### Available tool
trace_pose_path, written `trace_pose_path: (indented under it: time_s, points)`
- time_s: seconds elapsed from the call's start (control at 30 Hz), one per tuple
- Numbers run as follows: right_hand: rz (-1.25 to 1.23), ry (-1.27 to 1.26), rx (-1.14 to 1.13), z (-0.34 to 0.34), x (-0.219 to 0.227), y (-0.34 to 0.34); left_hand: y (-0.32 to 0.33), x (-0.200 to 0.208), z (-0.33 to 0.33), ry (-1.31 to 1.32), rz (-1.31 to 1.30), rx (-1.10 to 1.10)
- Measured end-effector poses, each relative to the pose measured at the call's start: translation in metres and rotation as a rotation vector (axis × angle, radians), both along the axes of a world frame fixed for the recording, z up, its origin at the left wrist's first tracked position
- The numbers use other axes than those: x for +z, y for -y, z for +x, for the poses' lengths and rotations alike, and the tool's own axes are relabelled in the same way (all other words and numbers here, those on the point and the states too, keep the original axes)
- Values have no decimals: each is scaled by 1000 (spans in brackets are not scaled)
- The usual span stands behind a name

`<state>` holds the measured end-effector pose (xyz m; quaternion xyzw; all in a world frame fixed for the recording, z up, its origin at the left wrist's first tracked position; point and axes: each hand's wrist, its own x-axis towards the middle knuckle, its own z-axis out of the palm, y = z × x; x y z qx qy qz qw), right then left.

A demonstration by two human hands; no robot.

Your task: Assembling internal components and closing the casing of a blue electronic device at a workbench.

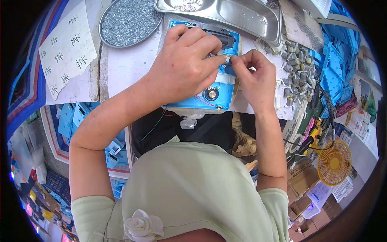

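While a smooth blue plastic housing (226, 92) lies on the table (129, 68), the left hand (183, 64) curls over it, the right hand (256, 78) pinching near its right edge; what either grips is unclear. Beyond it gleams a round-cornered steel tray (242, 20).

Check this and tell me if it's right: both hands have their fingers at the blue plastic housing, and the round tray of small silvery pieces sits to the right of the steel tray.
One thing is wrong: the head view shows the round tray of small silvery pieces to the left of the steel tray. Left hand and right hand do have their fingers at the blue plastic housing.
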<state>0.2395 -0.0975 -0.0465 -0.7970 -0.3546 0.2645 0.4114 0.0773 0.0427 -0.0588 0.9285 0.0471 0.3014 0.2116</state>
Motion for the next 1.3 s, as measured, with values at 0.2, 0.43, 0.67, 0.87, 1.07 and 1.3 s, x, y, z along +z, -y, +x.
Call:
trace_pose_path:
  time_s: [0.2,0.43,0.67,0.87,1.07,1.3]
  points:
    - [126,35,59,3,5,0,-4,-1,-3,117,-79,57]
    - [130,132,-49,-12,-16,-10,-5,-3,-9,110,-29,71]
    - [181,101,9,-4,-6,0,2,12,3,-182,105,85]
    - [-73,682,-193,187,78,49,8,22,3,-247,144,105]
    - [-975,1112,-208,420,87,108,8,20,6,-272,123,72]
    - [-947,1322,33,441,76,123,6,21,1,-296,117,86]
